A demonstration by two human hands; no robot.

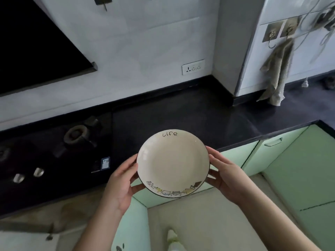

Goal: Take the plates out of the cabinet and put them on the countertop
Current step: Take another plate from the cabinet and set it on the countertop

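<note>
Midway through one carry, by the look of it: one cream plate [173, 163] out of the cabinet, held level in the air over the front edge of the black counter [190, 113], not yet set down. Gripped on its near-left rim by the left hand [120, 185], fingers curled under and thumb along the edge; gripped on its right rim by the right hand [225, 178] in the same way. No plates lying on the counter yet, so probably the first to go down; how many are left in the cabinet cannot be told, no open shelf in view. From left to right: a dark range hood [36, 48] at upper left, a gas stove [54, 147] with burners and knobs below it, a bare stretch of dark counter ahead of the plate, a wall socket [193, 67] on the white tiles, a cloth [277, 73] hanging from a hook at right, pale green cabinet doors [272, 154] beneath, and a pale floor [208, 223] below.
</note>
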